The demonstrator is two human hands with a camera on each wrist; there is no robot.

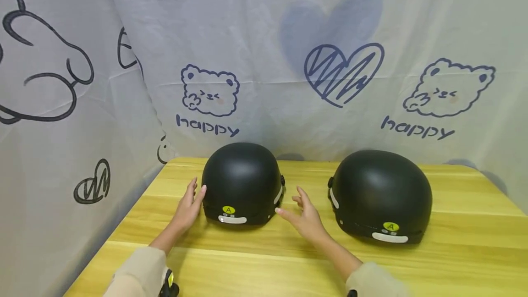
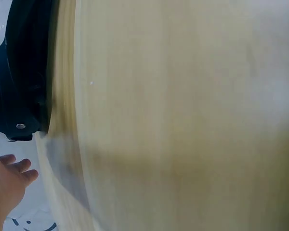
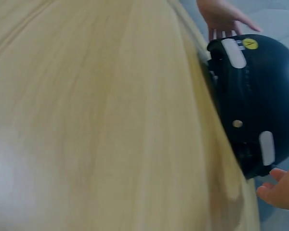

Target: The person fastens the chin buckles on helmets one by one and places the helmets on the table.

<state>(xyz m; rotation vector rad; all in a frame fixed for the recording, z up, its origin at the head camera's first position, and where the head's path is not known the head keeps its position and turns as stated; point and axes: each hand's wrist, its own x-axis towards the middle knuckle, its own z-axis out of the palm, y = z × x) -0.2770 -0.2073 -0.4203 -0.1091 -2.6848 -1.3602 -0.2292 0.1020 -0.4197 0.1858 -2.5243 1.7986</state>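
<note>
Two black helmets rest dome-up on a wooden table, each with a yellow "A" sticker and a white strip low on its near side. My left hand (image 1: 187, 207) is at the left side of the left helmet (image 1: 243, 182), fingers extended; whether it touches the shell I cannot tell. On that helmet's other side my right hand (image 1: 304, 217) is spread, thumb toward the lower edge, with a small gap visible in the right wrist view. The right helmet (image 1: 381, 191) stands apart, to the right of my right hand. Neither hand grips anything.
The yellow wood-grain table (image 1: 231, 269) runs back to a white cloth backdrop (image 1: 264, 104) printed with hearts, bears and "happy". Another cloth panel (image 1: 53, 150) with black line drawings hangs along the left side.
</note>
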